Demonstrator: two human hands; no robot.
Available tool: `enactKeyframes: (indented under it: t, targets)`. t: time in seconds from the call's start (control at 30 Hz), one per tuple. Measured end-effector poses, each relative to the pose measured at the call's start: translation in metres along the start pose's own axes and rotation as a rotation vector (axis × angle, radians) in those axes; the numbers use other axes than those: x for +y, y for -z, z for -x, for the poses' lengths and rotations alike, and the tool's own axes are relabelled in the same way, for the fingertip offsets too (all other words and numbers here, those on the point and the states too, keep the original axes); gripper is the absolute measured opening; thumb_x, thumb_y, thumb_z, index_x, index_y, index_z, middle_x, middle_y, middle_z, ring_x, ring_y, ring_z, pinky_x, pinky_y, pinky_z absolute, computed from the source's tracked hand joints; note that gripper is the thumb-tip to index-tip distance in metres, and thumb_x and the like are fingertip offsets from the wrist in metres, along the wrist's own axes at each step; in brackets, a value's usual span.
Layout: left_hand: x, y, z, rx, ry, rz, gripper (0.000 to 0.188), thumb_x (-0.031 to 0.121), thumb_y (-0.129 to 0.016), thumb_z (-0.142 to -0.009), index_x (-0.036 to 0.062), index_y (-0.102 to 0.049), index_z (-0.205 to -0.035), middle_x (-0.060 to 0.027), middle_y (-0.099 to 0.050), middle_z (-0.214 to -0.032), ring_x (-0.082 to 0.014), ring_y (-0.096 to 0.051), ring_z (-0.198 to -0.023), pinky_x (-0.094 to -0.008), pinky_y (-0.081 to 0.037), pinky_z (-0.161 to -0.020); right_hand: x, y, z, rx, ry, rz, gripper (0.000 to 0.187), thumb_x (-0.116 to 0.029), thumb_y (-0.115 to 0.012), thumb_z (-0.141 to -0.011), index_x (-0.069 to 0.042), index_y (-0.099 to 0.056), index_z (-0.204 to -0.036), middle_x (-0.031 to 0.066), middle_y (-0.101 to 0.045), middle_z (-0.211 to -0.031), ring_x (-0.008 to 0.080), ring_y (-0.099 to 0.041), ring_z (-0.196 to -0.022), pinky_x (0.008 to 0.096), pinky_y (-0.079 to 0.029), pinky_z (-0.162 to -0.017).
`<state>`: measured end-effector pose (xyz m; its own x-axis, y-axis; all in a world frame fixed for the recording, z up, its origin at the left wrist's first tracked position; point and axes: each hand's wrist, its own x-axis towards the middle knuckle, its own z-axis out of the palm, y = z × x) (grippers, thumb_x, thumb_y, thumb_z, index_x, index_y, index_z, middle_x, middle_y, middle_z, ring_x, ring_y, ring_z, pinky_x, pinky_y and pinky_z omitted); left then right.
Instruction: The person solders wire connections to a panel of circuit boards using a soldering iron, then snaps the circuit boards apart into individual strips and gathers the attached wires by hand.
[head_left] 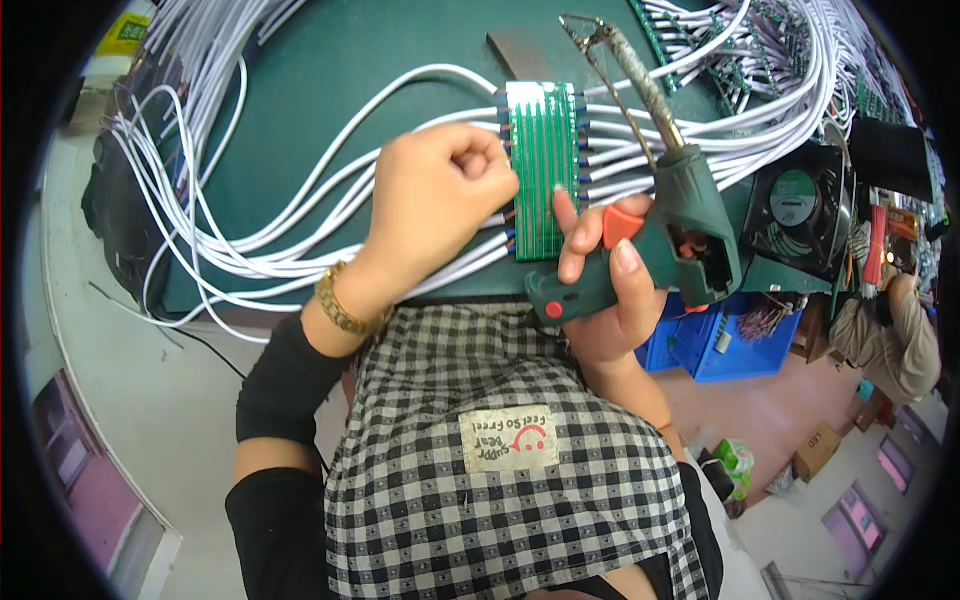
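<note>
Green circuit board (545,185) lies on the worktop (290,100), white wires (435,69) along both sides; probably light, stiff, fragile where wired, best held by its ends. Left hand (435,185) curls at its edge, contents unclear. Right hand (630,295) grips the soldering gun (683,175).

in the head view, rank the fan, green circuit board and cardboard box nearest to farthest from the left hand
1. Green circuit board: just right of the left hand
2. Fan: much farther right
3. Cardboard box: far lower right
</note>
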<state>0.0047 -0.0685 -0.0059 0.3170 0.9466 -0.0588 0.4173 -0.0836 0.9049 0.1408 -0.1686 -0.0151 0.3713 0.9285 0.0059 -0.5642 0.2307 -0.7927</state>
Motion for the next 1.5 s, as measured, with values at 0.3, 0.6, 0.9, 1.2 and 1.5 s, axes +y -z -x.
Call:
enactKeyframes:
  t: [0.3, 0.6, 0.9, 1.2, 1.5]
  targets:
    - [0.001, 0.012, -0.014, -0.327, 0.032, -0.17, 0.018, 0.013, -0.063, -0.083, -0.0034, -0.069, -0.085, -0.0111, -0.061, -0.067, -0.0106, -0.056, -0.061, -0.0282, -0.045, -0.058, -0.006, -0.002, -0.026, -0.081, -0.022, -0.029, 0.03, -0.013, -0.05, -0.088, -0.001, -0.044, -0.115, 0.0119, -0.058, -0.083, 0.0159, -0.055, -0.062, 0.0474, -0.034, -0.107]
    - [-0.01, 0.009, -0.001, -0.153, 0.377, 0.665, 0.013, 0.012, -0.071, -0.083, 0.0017, -0.07, -0.09, 0.0035, -0.059, -0.07, -0.0025, -0.047, -0.059, -0.0178, -0.035, -0.053, 0.017, -0.002, -0.035, -0.059, 0.07, -0.101, 0.031, -0.01, -0.05, -0.088, -0.003, -0.044, -0.118, 0.0123, -0.057, -0.083, 0.0154, -0.056, -0.064, 0.0448, -0.039, -0.104]
    - [-0.012, -0.009, 0.01, 0.12, -0.135, 0.181, 0.014, 0.007, -0.069, -0.083, -0.002, -0.066, -0.093, -0.0034, -0.065, -0.078, -0.0089, -0.06, -0.067, -0.0225, -0.047, -0.059, 0.017, -0.008, -0.035, -0.122, 0.154, 0.02, 0.032, -0.007, -0.05, -0.088, 0.001, -0.044, -0.118, 0.0123, -0.058, -0.084, 0.0153, -0.057, -0.065, 0.0449, -0.039, -0.105]
    - [-0.007, 0.027, -0.02, -0.247, -0.639, -0.369, 0.019, -0.001, -0.065, -0.078, 0.0023, -0.068, -0.097, -0.0136, -0.064, -0.083, -0.0309, -0.063, -0.074, -0.0357, -0.051, -0.065, 0.012, 0.0, -0.029, -0.139, 0.185, 0.067, 0.032, -0.005, -0.052, -0.088, 0.001, -0.043, -0.118, 0.012, -0.06, -0.087, 0.015, -0.058, -0.069, 0.0406, -0.04, -0.101]
    - [-0.007, 0.025, -0.033, -0.399, -0.79, -0.504, 0.026, 0.0, -0.069, -0.07, 0.0031, -0.065, -0.096, -0.0084, -0.06, -0.08, -0.0251, -0.061, -0.069, -0.0345, -0.05, -0.06, -0.001, 0.009, -0.025, -0.154, 0.123, 0.156, 0.033, -0.005, -0.052, -0.089, -0.003, -0.042, -0.121, 0.0088, -0.057, -0.09, 0.0133, -0.057, -0.073, 0.0339, -0.047, -0.085]
